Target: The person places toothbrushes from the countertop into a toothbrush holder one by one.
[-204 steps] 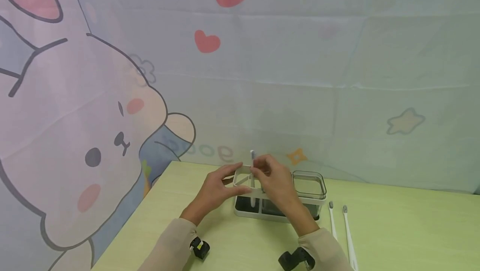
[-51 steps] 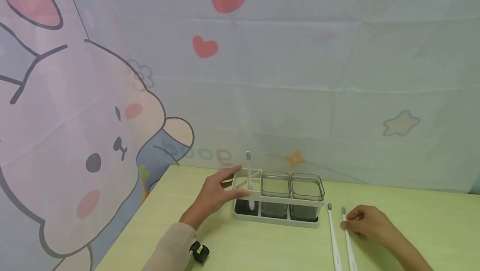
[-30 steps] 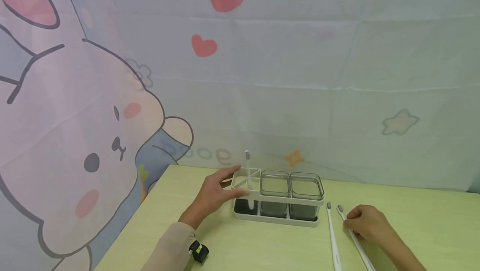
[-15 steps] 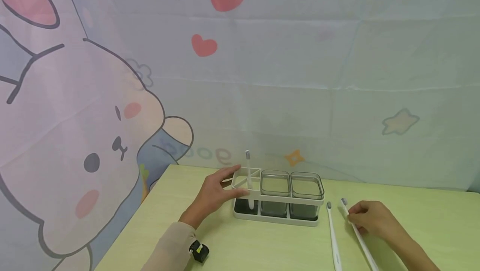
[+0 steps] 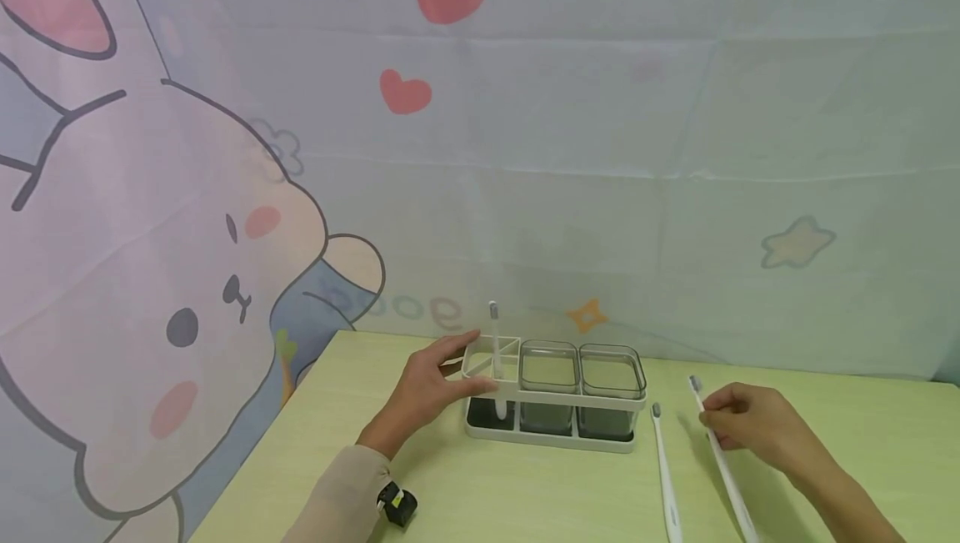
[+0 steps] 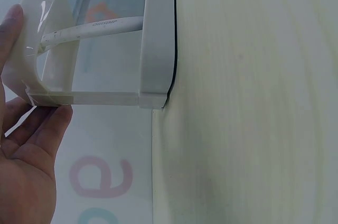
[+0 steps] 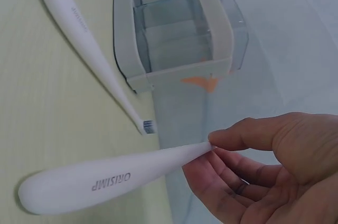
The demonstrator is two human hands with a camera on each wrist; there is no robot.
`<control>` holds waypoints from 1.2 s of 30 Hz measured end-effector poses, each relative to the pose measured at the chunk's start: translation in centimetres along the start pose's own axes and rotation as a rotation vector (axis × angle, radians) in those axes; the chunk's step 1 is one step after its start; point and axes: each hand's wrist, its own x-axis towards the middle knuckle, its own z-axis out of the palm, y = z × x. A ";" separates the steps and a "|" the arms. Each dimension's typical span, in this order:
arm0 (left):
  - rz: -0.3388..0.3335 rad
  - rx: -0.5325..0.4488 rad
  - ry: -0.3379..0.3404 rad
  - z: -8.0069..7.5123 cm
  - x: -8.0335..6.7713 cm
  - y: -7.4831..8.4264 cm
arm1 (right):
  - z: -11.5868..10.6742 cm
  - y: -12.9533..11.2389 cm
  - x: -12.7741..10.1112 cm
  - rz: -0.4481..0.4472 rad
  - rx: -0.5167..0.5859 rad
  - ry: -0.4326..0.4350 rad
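My left hand [image 5: 427, 384] grips the left end of a white toothbrush holder [image 5: 570, 399], thumb on the front rim and fingers behind. One toothbrush [image 5: 497, 355] stands upright in the holder's divided left section. To the right, my right hand [image 5: 761, 426] pinches a second white toothbrush [image 5: 723, 472] near its neck, between thumb and fingers. Its bristle head points up and away; in the right wrist view its thick handle [image 7: 121, 176] angles down over the table. A third toothbrush [image 5: 665, 476] lies on the table between the holder and my right hand.
Two clear grey cups [image 5: 550, 368] sit in the holder's middle and right sections. The pale yellow-green table [image 5: 465, 493] ends at a cloth backdrop [image 5: 570, 109] printed with a rabbit and hearts. A black wrist camera [image 5: 397, 505] sits at my left cuff.
My right hand has gone from the upright toothbrush at the holder to one lying at the right, pinched it and raised its head end off the table. My left hand stays on the holder.
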 end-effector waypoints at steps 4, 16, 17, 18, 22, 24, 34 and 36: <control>-0.013 0.005 0.008 0.0 0.0 0.0 | -0.4 -0.6 -0.2 -0.018 0.006 0.005; -0.011 0.001 0.001 0.0 -0.1 -0.1 | -0.9 -2.2 -1.3 -0.129 -0.035 0.148; -0.013 0.002 0.002 0.0 0.0 -0.1 | -1.0 -2.3 -1.4 -0.135 -0.041 0.164; -0.013 0.002 0.002 0.0 0.0 -0.1 | -0.9 -2.4 -1.5 -0.140 -0.040 0.178; 0.002 0.004 0.011 0.1 0.0 -0.1 | -0.9 -2.7 -1.6 -0.169 -0.018 0.218; 0.010 0.000 0.015 0.1 0.0 -0.1 | -0.8 -2.8 -1.7 -0.184 -0.016 0.237; -0.004 -0.012 0.013 0.2 0.0 -0.1 | -0.4 -3.1 -1.8 -0.281 -0.013 0.368; -0.007 -0.010 0.007 0.1 0.0 -0.1 | -0.4 -3.2 -1.8 -0.295 -0.006 0.389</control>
